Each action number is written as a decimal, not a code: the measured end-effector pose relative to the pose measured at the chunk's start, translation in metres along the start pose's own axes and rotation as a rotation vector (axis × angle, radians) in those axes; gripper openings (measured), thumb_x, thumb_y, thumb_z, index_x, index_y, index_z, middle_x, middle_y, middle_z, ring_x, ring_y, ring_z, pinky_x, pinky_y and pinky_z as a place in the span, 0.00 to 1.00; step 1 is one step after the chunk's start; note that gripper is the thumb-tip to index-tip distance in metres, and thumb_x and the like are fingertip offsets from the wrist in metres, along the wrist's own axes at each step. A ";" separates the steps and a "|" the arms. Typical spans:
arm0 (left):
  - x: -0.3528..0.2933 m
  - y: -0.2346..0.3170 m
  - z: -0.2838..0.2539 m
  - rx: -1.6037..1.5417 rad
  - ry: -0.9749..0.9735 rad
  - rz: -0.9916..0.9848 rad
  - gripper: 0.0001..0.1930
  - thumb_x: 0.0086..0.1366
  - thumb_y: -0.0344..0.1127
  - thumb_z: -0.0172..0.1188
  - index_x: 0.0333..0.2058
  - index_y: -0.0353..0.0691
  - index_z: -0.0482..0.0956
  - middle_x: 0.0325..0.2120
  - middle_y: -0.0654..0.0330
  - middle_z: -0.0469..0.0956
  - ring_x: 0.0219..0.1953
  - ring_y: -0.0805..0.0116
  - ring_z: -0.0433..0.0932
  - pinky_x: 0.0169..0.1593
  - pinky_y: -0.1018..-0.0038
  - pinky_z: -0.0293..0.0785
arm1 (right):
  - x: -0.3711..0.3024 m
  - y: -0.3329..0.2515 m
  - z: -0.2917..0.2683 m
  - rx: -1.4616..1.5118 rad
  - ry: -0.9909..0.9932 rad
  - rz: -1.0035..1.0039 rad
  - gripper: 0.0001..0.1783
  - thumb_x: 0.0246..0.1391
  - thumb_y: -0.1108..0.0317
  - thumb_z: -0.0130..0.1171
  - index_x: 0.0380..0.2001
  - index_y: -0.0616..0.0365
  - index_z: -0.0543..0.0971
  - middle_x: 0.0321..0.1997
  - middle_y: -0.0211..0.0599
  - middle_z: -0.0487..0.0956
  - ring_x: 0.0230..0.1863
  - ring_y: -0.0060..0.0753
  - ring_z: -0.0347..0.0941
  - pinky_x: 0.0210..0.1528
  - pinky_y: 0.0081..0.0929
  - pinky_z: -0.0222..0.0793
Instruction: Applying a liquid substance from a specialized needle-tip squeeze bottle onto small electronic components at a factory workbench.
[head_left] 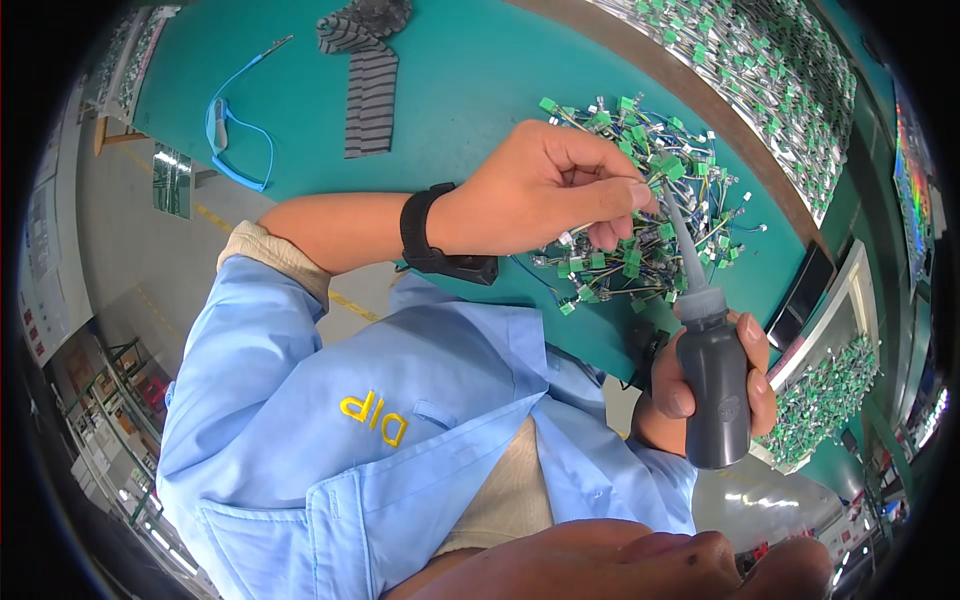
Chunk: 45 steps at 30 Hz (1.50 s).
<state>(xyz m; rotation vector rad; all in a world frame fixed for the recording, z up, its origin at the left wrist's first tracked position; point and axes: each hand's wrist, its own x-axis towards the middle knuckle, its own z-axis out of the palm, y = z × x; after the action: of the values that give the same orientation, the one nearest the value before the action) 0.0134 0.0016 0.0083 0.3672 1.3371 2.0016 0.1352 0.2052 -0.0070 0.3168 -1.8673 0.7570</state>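
Observation:
My left hand (560,190), a black watch (425,232) on its wrist, is closed in a pinch above a pile of wired parts (610,262). Between its fingertips is a small green connector (671,168) with wires; the fingers partly cover it. My right hand (757,375) wraps round a dark squeeze bottle (716,400) with a long grey tapered nozzle (687,245). The bottle stands nearly upright, nozzle up, its tip close beside the pinched connector. Whether the tip touches it I cannot tell.
On the green table (290,80) lie a blue strap with a cord (217,125) and a striped grey cloth sleeve (371,100). A large tray of similar green parts (760,80) stands beyond a brown edge. Another framed tray (825,400) sits at the right, near a dark flat device (803,295).

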 end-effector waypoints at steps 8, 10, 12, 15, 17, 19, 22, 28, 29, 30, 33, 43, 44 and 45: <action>0.003 0.003 -0.004 -0.079 -0.143 -0.039 0.13 0.74 0.36 0.52 0.42 0.30 0.78 0.29 0.56 0.82 0.27 0.72 0.82 0.31 0.78 0.79 | 0.010 0.011 0.010 -0.129 0.227 -0.185 0.34 0.66 0.41 0.42 0.55 0.62 0.56 0.46 0.73 0.73 0.32 0.54 0.79 0.23 0.32 0.82; 0.004 0.004 -0.005 -0.098 -0.167 -0.061 0.14 0.74 0.37 0.52 0.42 0.30 0.78 0.29 0.56 0.82 0.27 0.72 0.82 0.31 0.77 0.79 | 0.010 0.010 0.012 -0.107 0.233 -0.178 0.34 0.66 0.40 0.42 0.55 0.62 0.56 0.46 0.72 0.73 0.32 0.54 0.79 0.23 0.32 0.82; 0.004 0.005 -0.005 -0.135 -0.214 -0.109 0.14 0.74 0.39 0.51 0.42 0.30 0.76 0.30 0.54 0.82 0.27 0.70 0.82 0.31 0.76 0.79 | 0.011 0.009 0.014 -0.062 0.247 -0.160 0.35 0.66 0.40 0.41 0.55 0.63 0.56 0.44 0.70 0.75 0.33 0.54 0.79 0.22 0.30 0.81; 0.005 0.010 -0.005 -0.166 -0.215 -0.150 0.14 0.74 0.39 0.50 0.42 0.31 0.75 0.30 0.54 0.82 0.27 0.70 0.83 0.32 0.75 0.80 | 0.007 0.016 0.005 -0.086 0.254 -0.214 0.35 0.66 0.39 0.41 0.56 0.63 0.55 0.43 0.70 0.75 0.32 0.53 0.79 0.20 0.29 0.80; 0.005 0.010 -0.005 -0.182 -0.217 -0.173 0.14 0.74 0.39 0.50 0.42 0.31 0.75 0.31 0.54 0.82 0.27 0.69 0.83 0.32 0.75 0.80 | 0.003 0.016 0.002 -0.099 0.257 -0.239 0.36 0.65 0.39 0.41 0.56 0.63 0.54 0.43 0.69 0.76 0.31 0.52 0.79 0.20 0.28 0.79; 0.006 0.008 -0.006 -0.168 -0.214 -0.147 0.14 0.74 0.39 0.50 0.42 0.31 0.75 0.31 0.53 0.82 0.27 0.69 0.83 0.32 0.75 0.80 | -0.003 0.012 0.004 0.143 0.181 -0.124 0.36 0.65 0.39 0.41 0.56 0.63 0.54 0.43 0.68 0.76 0.29 0.50 0.79 0.20 0.28 0.79; 0.005 0.006 -0.007 -0.161 -0.209 -0.137 0.14 0.74 0.39 0.51 0.42 0.31 0.76 0.31 0.53 0.82 0.27 0.69 0.83 0.32 0.75 0.80 | -0.004 0.005 0.005 0.212 0.125 -0.047 0.37 0.65 0.39 0.41 0.56 0.64 0.53 0.43 0.68 0.76 0.26 0.48 0.79 0.20 0.29 0.78; 0.006 0.004 -0.006 -0.166 -0.206 -0.126 0.14 0.74 0.39 0.51 0.42 0.31 0.76 0.31 0.54 0.82 0.27 0.69 0.83 0.32 0.76 0.80 | -0.003 0.002 0.004 0.036 0.077 -0.023 0.37 0.65 0.39 0.42 0.55 0.67 0.53 0.40 0.68 0.77 0.25 0.45 0.79 0.20 0.29 0.77; 0.005 0.004 -0.006 -0.165 -0.206 -0.126 0.14 0.74 0.39 0.51 0.42 0.31 0.76 0.31 0.54 0.82 0.27 0.69 0.83 0.32 0.76 0.80 | -0.003 0.003 0.005 0.036 0.078 -0.023 0.37 0.65 0.39 0.42 0.55 0.67 0.53 0.40 0.68 0.77 0.25 0.45 0.79 0.20 0.29 0.77; 0.005 0.003 -0.006 -0.161 -0.206 -0.122 0.14 0.74 0.39 0.51 0.42 0.31 0.76 0.31 0.54 0.82 0.27 0.69 0.83 0.32 0.76 0.80 | -0.001 0.005 0.009 0.097 0.104 -0.052 0.37 0.65 0.39 0.41 0.54 0.68 0.54 0.40 0.68 0.77 0.26 0.45 0.80 0.20 0.28 0.76; 0.005 0.003 -0.006 -0.154 -0.207 -0.115 0.14 0.74 0.39 0.52 0.42 0.31 0.76 0.31 0.54 0.82 0.27 0.70 0.83 0.32 0.76 0.79 | 0.001 0.008 0.015 0.217 0.155 -0.111 0.37 0.66 0.40 0.40 0.54 0.69 0.54 0.39 0.68 0.78 0.27 0.46 0.80 0.20 0.27 0.76; 0.005 0.005 -0.006 -0.136 -0.209 -0.104 0.14 0.75 0.38 0.50 0.41 0.32 0.76 0.30 0.55 0.82 0.27 0.71 0.82 0.33 0.78 0.79 | -0.008 0.005 -0.006 0.259 0.001 -0.023 0.36 0.61 0.49 0.58 0.59 0.62 0.55 0.49 0.72 0.74 0.23 0.50 0.76 0.16 0.35 0.73; 0.006 0.006 -0.005 -0.128 -0.209 -0.106 0.14 0.75 0.39 0.49 0.41 0.32 0.76 0.30 0.55 0.82 0.27 0.71 0.82 0.33 0.78 0.79 | -0.007 0.004 -0.005 0.265 -0.001 -0.016 0.36 0.61 0.49 0.58 0.59 0.63 0.55 0.49 0.72 0.74 0.23 0.50 0.77 0.16 0.36 0.73; 0.006 0.006 -0.005 -0.127 -0.209 -0.106 0.14 0.75 0.39 0.49 0.41 0.32 0.76 0.30 0.55 0.82 0.27 0.71 0.82 0.33 0.78 0.79 | -0.006 0.003 -0.005 0.265 0.000 -0.017 0.36 0.61 0.49 0.58 0.59 0.63 0.55 0.49 0.72 0.74 0.23 0.50 0.77 0.16 0.36 0.73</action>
<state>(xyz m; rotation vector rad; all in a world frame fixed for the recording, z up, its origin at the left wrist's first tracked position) 0.0038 0.0006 0.0106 0.4252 1.0725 1.8925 0.1394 0.2096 -0.0123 0.4992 -1.7633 0.9944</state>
